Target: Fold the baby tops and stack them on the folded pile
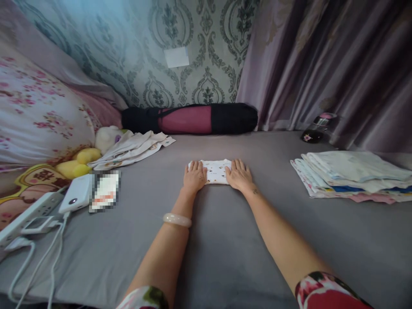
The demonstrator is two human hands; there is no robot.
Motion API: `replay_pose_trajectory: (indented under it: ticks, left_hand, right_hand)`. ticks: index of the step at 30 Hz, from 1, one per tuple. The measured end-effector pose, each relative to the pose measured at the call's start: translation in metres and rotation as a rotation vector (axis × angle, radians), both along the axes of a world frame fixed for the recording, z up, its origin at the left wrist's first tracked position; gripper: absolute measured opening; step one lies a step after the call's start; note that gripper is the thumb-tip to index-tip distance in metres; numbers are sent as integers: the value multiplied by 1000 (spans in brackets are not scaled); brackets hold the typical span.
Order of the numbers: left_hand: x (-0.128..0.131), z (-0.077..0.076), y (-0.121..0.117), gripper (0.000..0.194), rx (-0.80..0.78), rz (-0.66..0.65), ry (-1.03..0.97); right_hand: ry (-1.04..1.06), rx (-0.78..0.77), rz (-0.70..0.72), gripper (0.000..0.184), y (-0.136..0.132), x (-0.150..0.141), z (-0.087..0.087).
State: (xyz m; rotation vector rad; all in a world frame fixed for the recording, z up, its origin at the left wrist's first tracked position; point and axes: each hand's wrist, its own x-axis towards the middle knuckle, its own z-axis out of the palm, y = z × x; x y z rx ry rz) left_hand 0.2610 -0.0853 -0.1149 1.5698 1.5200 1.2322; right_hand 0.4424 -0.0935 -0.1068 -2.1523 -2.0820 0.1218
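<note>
A small folded white cloth (217, 171) with a scattered print lies flat on the grey sheet (238, 253). My left hand (195, 176) rests palm down on its left end, fingers stretched forward. On the right end lies my right hand (239, 174), also flat with its fingers extended. Both hands press on the cloth from above without gripping it, and they cover its two ends. A pale bangle (177, 219) circles my left forearm.
Folded cloths (357, 171) are stacked at the right, before a dark bottle (315, 128). Loose pale cloths (131, 148) lie at the back left. A power strip (32, 214), a white power bank (75, 193) and cables occupy the left. A black and maroon bag (189, 119) lies along the wall.
</note>
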Motion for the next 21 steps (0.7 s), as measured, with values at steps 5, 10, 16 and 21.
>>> replay_pose_trajectory:
  ticks: [5,10,16,21]
  left_hand:
    - [-4,8,11,7,1,-10,46]
    - [-19,38,45,24,-250,-120,431]
    - [-28,63,96,22,-510,-291,701]
    - [-22,70,132,52,-589,-510,1104]
  right_hand:
    - [-37,-6,22,57,6,0,11]
    - [-110,-195,92,36,28,13,41]
    - [-164,-433,131,17,69,21,73]
    - [-172,-493,177,16,100,22,70]
